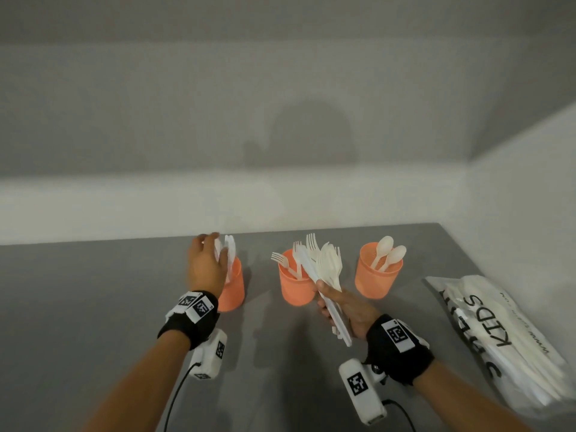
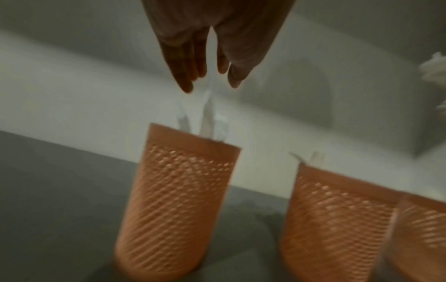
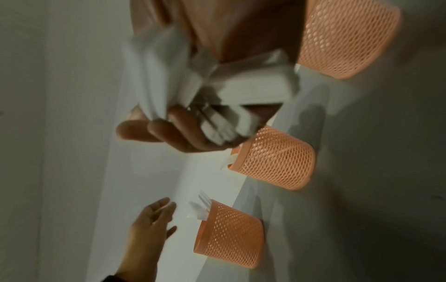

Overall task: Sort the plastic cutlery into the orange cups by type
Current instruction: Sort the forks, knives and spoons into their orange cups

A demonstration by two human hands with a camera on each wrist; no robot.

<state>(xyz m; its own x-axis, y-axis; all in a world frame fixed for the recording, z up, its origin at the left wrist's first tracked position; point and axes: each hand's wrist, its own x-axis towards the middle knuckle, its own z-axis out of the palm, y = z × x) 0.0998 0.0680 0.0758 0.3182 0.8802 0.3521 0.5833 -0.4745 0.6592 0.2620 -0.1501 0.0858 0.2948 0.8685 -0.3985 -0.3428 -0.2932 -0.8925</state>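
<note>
At left cup (image 1: 232, 286): left hand (image 1: 205, 266) fingers straight, knives (image 1: 230, 254) released.
Right hand (image 1: 346, 307): clasps mixed bundle (image 1: 324, 275).
Advice: draw one piece, match type.

Grey tabletop (image 1: 93, 291) abuts a white wall at rear and right. Three orange cups stand on it in a row, apart: left cup (image 1: 232, 291), middle cup (image 1: 294, 288), right cup (image 1: 375, 280). A clear printed bag (image 1: 498, 332) holding white cutlery lies flat at the right edge, near the right cup.
</note>
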